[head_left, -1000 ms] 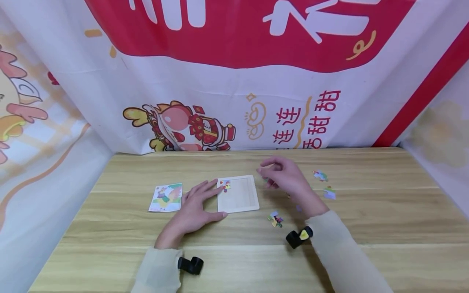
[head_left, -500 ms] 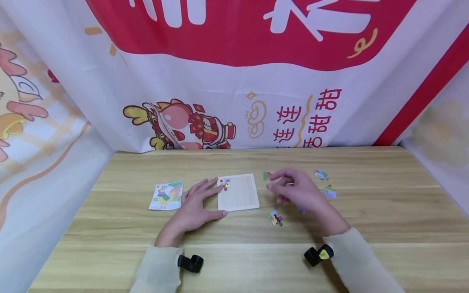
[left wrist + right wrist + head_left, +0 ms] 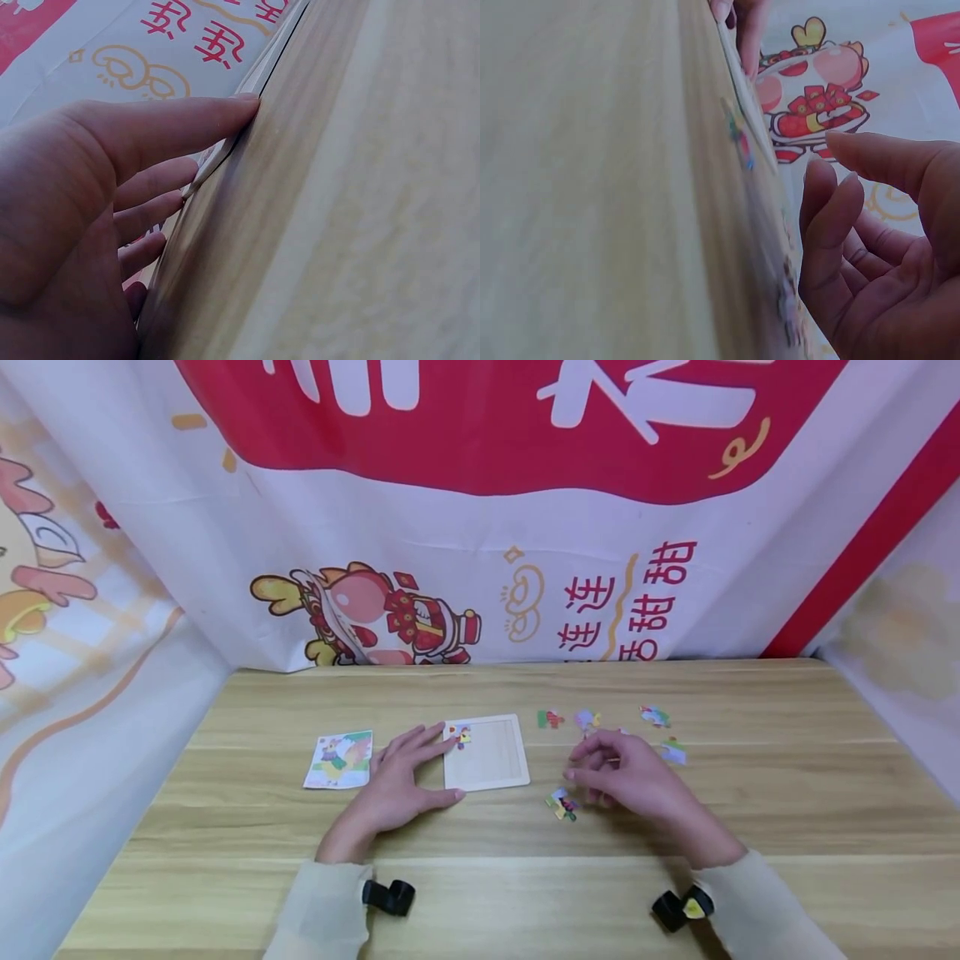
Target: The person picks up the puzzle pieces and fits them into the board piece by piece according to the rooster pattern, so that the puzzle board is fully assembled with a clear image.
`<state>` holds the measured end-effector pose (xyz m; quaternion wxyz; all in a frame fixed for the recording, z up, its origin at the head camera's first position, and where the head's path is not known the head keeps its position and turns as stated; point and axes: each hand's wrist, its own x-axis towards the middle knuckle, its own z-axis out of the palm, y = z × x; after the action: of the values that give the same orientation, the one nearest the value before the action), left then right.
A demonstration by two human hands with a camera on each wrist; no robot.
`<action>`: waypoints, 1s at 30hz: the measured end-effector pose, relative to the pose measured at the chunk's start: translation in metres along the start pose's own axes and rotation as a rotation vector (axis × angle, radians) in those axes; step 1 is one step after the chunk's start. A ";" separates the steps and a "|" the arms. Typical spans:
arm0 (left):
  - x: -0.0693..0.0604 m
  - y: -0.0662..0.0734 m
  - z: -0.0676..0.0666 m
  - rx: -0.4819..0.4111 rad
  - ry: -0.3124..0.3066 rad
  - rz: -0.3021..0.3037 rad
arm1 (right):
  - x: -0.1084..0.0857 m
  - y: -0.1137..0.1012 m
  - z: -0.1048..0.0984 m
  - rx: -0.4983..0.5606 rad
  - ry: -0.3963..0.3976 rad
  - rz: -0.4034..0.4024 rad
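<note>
My left hand rests over the left side of a shallow wooden puzzle tray. Its thumb touches the near edge and its fingers reach across to the upper left corner. In the left wrist view the thumb of the left hand lies along the tray's edge. One colourful jigsaw piece sits in the tray's upper left corner. My right hand hovers among loose pieces, just right of a jigsaw piece. The right wrist view shows a gap between thumb and index finger of the right hand, with nothing held.
A picture card lies left of the tray. More loose pieces lie to the right: a green and red piece, a pale purple piece, a multicoloured piece and a green and lilac piece. A printed cloth hangs behind the table.
My right hand has moved from beside the tray's upper right toward the near right, uncovering the green and red piece and the pale purple piece. The left hand stays in place.
</note>
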<state>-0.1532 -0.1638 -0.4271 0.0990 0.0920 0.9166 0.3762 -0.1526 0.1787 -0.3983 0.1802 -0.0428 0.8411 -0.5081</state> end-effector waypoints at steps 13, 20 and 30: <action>0.000 0.001 -0.001 0.004 0.000 -0.004 | -0.015 0.024 -0.031 -0.007 0.036 0.042; 0.000 0.000 -0.001 -0.004 0.001 -0.014 | -0.013 0.037 -0.051 0.054 0.089 0.017; -0.001 0.001 -0.001 -0.001 0.003 -0.008 | -0.010 0.042 -0.060 0.051 0.138 0.076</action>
<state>-0.1528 -0.1640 -0.4260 0.0990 0.0877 0.9170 0.3763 -0.1590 0.2516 -0.4075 0.1419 0.0288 0.8393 -0.5241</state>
